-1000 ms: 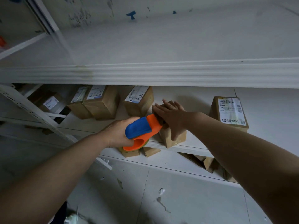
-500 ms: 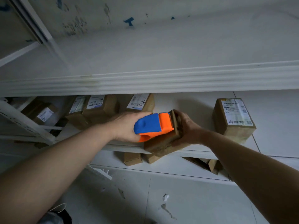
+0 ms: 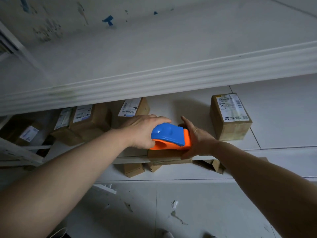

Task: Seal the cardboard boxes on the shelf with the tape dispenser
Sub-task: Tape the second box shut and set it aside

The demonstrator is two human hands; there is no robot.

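One box (image 3: pixel 164 156), two hands: left hand (image 3: pixel 142 131) grips the dispenser (image 3: pixel 169 134) atop it, right hand (image 3: pixel 197 140) presses flat against its end

upper shelf lip (image 3: pixel 154 79) hangs low, so the way in is from the front, under it. left part of the middle shelf (image 3: pixel 283 117) is packed with a row of boxes (image 3: pixel 89 122). there's a bare strip between that row and the lone box (image 3: pixel 229 117) on the right, but the left hand (image 3: pixel 142 131), tape dispenser (image 3: pixel 169 136) and right hand (image 3: pixel 197 140) block its front edge. more free shelf right of the lone box
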